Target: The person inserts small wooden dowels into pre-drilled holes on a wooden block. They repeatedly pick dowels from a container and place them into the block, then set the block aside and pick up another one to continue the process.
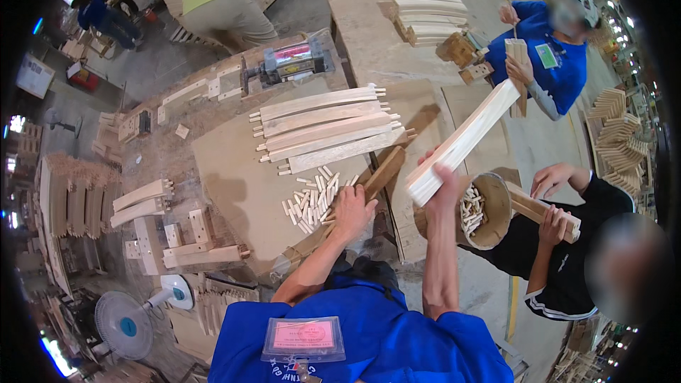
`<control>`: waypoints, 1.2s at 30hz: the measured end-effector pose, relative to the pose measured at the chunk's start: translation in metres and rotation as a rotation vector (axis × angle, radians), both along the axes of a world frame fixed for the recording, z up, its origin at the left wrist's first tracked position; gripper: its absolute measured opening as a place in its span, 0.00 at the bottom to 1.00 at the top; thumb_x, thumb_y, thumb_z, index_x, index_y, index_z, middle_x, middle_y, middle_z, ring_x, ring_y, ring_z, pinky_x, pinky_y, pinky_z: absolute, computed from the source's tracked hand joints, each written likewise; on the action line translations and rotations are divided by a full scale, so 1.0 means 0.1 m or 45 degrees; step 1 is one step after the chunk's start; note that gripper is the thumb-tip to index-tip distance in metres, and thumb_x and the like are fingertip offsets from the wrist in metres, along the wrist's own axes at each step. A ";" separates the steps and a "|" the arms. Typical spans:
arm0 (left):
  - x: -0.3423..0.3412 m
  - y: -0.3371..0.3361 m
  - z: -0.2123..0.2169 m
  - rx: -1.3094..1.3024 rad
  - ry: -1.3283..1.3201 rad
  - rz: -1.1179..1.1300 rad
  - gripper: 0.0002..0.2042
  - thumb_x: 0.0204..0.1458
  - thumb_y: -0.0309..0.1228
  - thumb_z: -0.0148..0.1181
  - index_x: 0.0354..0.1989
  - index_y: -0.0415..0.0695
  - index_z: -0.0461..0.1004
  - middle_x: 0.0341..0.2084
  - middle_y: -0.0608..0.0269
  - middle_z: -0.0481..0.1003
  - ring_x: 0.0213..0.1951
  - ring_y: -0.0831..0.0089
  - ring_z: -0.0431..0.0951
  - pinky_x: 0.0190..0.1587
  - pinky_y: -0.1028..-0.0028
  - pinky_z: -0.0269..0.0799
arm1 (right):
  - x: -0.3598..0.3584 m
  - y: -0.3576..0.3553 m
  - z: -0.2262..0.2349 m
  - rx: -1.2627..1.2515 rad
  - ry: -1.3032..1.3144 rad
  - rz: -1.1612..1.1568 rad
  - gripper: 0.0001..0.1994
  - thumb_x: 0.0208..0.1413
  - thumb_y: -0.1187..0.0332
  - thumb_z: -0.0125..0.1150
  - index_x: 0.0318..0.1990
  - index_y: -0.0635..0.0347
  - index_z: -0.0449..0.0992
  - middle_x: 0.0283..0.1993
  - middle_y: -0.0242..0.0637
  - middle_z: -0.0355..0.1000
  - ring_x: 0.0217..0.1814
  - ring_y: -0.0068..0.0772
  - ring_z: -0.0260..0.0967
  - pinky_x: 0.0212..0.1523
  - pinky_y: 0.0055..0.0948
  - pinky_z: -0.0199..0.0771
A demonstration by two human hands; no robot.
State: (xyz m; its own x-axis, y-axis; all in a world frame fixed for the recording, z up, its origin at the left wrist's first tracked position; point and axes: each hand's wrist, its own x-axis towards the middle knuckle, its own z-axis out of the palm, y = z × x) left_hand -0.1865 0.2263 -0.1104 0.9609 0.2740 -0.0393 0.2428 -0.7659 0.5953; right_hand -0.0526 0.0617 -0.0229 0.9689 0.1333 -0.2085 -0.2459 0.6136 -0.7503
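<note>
A woodworking shop: cut slats [326, 128] are lying stacked ahead of the hands, dowel pegs [310, 201] beside them, co-workers handling wood around

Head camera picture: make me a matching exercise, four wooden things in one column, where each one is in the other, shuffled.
Things:
1. long pale wooden slat
2. short wooden dowel pegs
3. round wooden bucket of pegs
4. stack of curved wooden slats with pegs in their ends

Places:
A. loose on the board by the left hand
B. gripped in the raised right hand
C. laid side by side on the board, farther up
D. right of the right hand

Pairs: 1-B, 2-A, 3-D, 4-C
</note>
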 end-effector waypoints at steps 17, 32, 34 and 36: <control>-0.28 -1.17 0.77 -1.511 -0.332 -0.366 0.30 0.50 0.23 0.74 0.63 0.39 0.71 0.54 0.58 0.79 0.53 0.72 0.80 0.56 0.68 0.78 | -1.37 -1.11 0.00 -0.690 -0.715 0.453 0.55 0.41 0.68 0.76 0.76 0.64 0.46 0.72 0.45 0.58 0.74 0.39 0.57 0.73 0.39 0.58; -0.44 -1.50 0.69 -1.825 -0.233 -0.485 0.31 0.53 0.28 0.73 0.65 0.41 0.68 0.53 0.59 0.78 0.53 0.70 0.80 0.55 0.68 0.78 | -1.56 -1.45 0.28 -0.665 -0.759 0.290 0.66 0.36 0.53 0.88 0.78 0.62 0.46 0.76 0.49 0.59 0.76 0.38 0.59 0.75 0.40 0.58; -0.35 -1.42 0.50 -1.414 -0.227 -0.487 0.32 0.51 0.31 0.74 0.65 0.39 0.68 0.52 0.58 0.79 0.52 0.69 0.80 0.54 0.66 0.78 | -1.50 -1.33 0.39 -0.787 -0.629 0.331 0.74 0.26 0.46 0.89 0.78 0.65 0.44 0.76 0.54 0.57 0.78 0.44 0.56 0.76 0.42 0.55; -0.17 -1.40 0.49 -1.439 -0.182 -0.408 0.32 0.50 0.33 0.74 0.63 0.38 0.69 0.52 0.57 0.80 0.51 0.69 0.80 0.53 0.66 0.78 | -1.32 -1.30 0.49 -0.923 -0.634 0.317 0.71 0.28 0.47 0.88 0.78 0.65 0.45 0.74 0.57 0.59 0.76 0.49 0.59 0.75 0.43 0.58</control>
